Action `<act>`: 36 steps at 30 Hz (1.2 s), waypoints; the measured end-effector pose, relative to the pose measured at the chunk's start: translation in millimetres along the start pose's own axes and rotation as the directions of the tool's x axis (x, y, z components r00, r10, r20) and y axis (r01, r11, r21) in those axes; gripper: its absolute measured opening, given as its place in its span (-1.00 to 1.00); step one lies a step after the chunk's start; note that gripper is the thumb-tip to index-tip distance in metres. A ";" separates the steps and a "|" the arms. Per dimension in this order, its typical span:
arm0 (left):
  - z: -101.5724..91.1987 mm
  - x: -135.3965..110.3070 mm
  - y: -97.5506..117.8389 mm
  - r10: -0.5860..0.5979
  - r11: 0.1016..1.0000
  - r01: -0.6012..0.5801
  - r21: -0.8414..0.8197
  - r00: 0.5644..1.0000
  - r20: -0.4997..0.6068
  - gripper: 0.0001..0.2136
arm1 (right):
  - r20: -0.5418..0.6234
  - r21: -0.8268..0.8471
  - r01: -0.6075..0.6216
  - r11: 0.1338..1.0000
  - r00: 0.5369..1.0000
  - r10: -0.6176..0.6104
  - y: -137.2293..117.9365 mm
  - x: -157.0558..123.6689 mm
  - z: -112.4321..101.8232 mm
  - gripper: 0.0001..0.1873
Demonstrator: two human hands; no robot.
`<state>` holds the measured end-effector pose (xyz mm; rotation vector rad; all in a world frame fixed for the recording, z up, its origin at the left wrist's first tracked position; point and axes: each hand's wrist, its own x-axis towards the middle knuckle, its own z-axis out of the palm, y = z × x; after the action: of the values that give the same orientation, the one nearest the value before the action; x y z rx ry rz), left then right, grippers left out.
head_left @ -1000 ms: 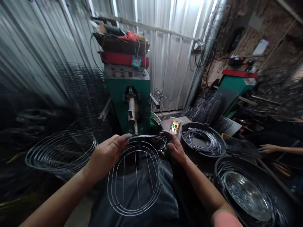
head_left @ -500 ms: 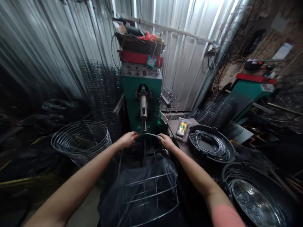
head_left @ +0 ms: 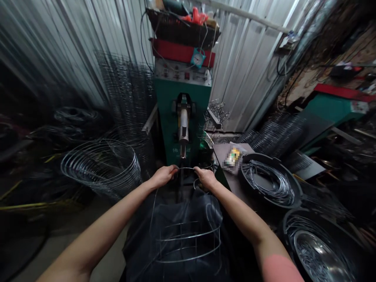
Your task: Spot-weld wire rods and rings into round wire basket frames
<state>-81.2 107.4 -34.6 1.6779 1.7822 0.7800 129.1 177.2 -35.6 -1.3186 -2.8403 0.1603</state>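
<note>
My left hand (head_left: pixel 164 175) and my right hand (head_left: pixel 205 178) are both closed on the far rim of a wire frame (head_left: pixel 190 236), a short way apart. Curved hoops joined by thin cross wires make up this frame, which stretches back over the dark apron (head_left: pixel 141 231) on my lap. Between my hands, the bare stretch of rim lies just below the metal electrode (head_left: pixel 183 147) of a green spot-welding machine (head_left: pixel 167 133). Whether rim and electrode touch, I cannot tell.
Stacked wire hoops (head_left: pixel 100 164) stand at left. To the right, one black pan (head_left: pixel 298 197) holds bent wires; a nearer black tub (head_left: pixel 283 227) holds more wire and a steel bowl (head_left: pixel 326 243) of small metal pieces. A teal clock (head_left: pixel 197 58) hangs on the machine.
The view has tipped down and swung slightly left. Both hands keep hold of the wire frame, and its near hoops now look flatter and more tilted over the apron.
</note>
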 end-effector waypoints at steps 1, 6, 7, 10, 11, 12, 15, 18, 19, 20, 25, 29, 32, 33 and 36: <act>0.8 -0.9 -1.0 -0.001 1.000 0.001 0.007 1.000 0.000 -0.74 | 0.011 -0.033 0.003 0.999 1.000 -0.003 -0.8 0.3 1.1 -0.63; 4.4 -3.9 -5.1 -0.046 0.999 0.047 -0.019 0.998 0.038 -0.68 | 0.039 -0.065 0.019 0.998 0.999 -0.016 -1.6 3.7 7.7 -0.68; 4.6 -3.8 -5.6 -0.054 0.998 0.056 -0.030 0.997 0.050 -0.67 | 0.043 -0.057 0.020 0.998 0.999 -0.017 -1.6 4.9 8.6 -0.69; 4.1 -2.6 -6.7 -0.071 0.995 0.077 -0.064 0.994 0.086 -0.64 | 0.048 -0.023 0.013 1.000 0.999 -0.012 -2.0 8.2 10.8 -0.71; 3.7 -2.2 -7.0 -0.076 0.994 0.083 -0.071 0.992 0.098 -0.64 | 0.048 -0.010 0.005 1.000 0.999 -0.005 -2.1 9.1 11.5 -0.72; 3.3 -1.9 -7.2 -0.079 0.993 0.087 -0.075 0.991 0.107 -0.64 | 0.045 0.005 -0.002 1.000 0.999 0.001 -2.2 9.9 12.1 -0.73; 2.5 -0.1 -7.8 -0.080 0.994 0.087 -0.062 0.991 0.103 -0.65 | 0.032 0.056 -0.009 0.998 0.999 0.008 -1.7 12.8 13.1 -0.74; 1.3 4.7 -9.0 -0.061 0.998 0.062 -0.017 0.997 0.045 -0.68 | 0.009 0.122 -0.016 0.992 1.000 0.015 0.1 18.6 10.6 -0.75; 0.7 6.9 -9.6 -0.049 0.999 0.049 0.002 0.998 0.024 -0.69 | 0.001 0.151 -0.020 0.988 1.000 0.020 0.8 21.2 8.9 -0.75; -0.1 9.1 -10.3 -0.036 0.999 0.036 0.021 0.999 0.007 -0.70 | -0.007 0.185 -0.019 0.982 1.000 0.021 1.5 23.9 7.1 -0.75; -3.0 15.4 -15.3 0.012 0.995 -0.010 0.103 1.000 -0.018 -0.67 | -0.049 0.269 0.023 0.963 0.999 -0.010 3.0 31.3 2.6 -0.73; -1.7 13.7 -18.5 0.054 0.984 -0.052 0.171 0.999 -0.004 -0.67 | -0.031 0.134 0.000 0.991 0.999 0.004 0.6 27.8 7.5 -0.72; 0.0 12.1 -18.9 0.073 0.966 -0.073 0.248 0.997 0.009 -0.70 | 0.001 -0.014 0.020 1.000 1.000 -0.020 -1.8 25.0 11.2 -0.75; 0.4 11.7 -18.6 0.075 0.958 -0.076 0.278 0.997 0.014 -0.70 | 0.014 -0.057 0.028 0.998 1.000 -0.028 -2.3 24.6 11.9 -0.74; 0.6 11.1 -16.2 0.073 0.923 -0.079 0.376 0.997 0.029 -0.72 | 0.053 -0.118 0.034 0.992 0.998 -0.028 -2.7 25.6 12.3 -0.68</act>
<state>-92.3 117.8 -47.2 2.0005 1.9601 0.4724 110.0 193.9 -48.5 -1.3072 -2.9539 0.0249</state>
